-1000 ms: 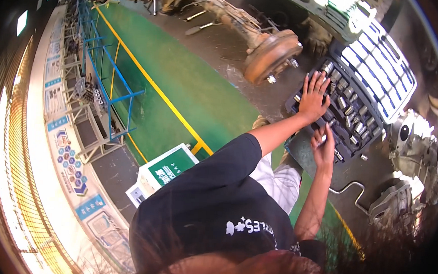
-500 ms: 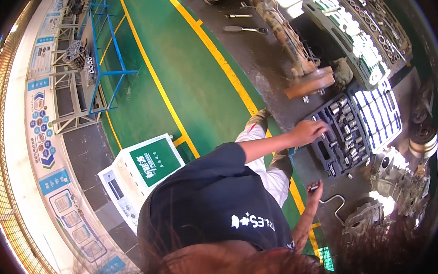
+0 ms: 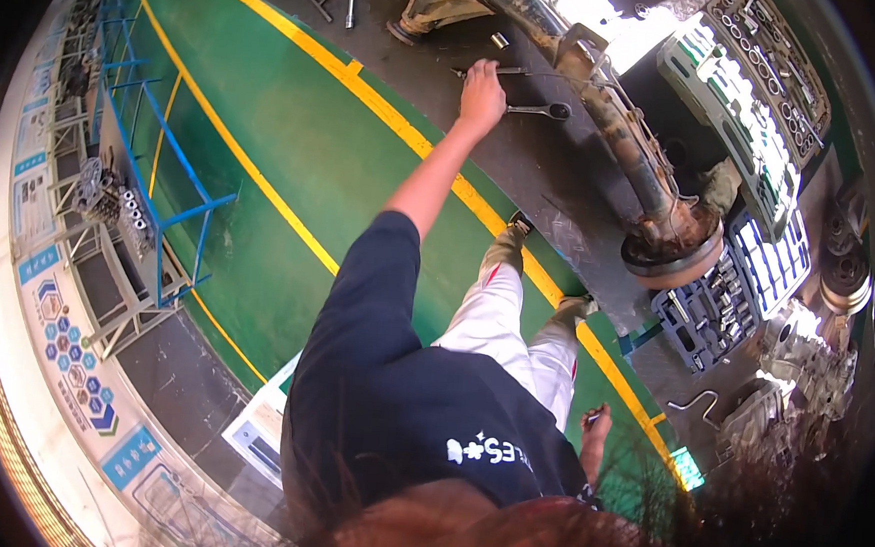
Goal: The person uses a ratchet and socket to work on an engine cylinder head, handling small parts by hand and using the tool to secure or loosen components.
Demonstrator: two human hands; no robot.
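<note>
While the left hand (image 3: 483,94) stretches far out and closes its fingers on a thin metal tool (image 3: 492,71) lying on the dark floor (image 3: 524,169), the right hand (image 3: 595,436) hangs low by the hip; whether it holds anything I cannot tell. So long a reach could upset the balance, or the tool could slip. A ratchet wrench (image 3: 538,109) lies just beside the hand, the rusty axle (image 3: 616,134) stands behind it, and the open socket case (image 3: 721,301) lies near the feet.
</note>
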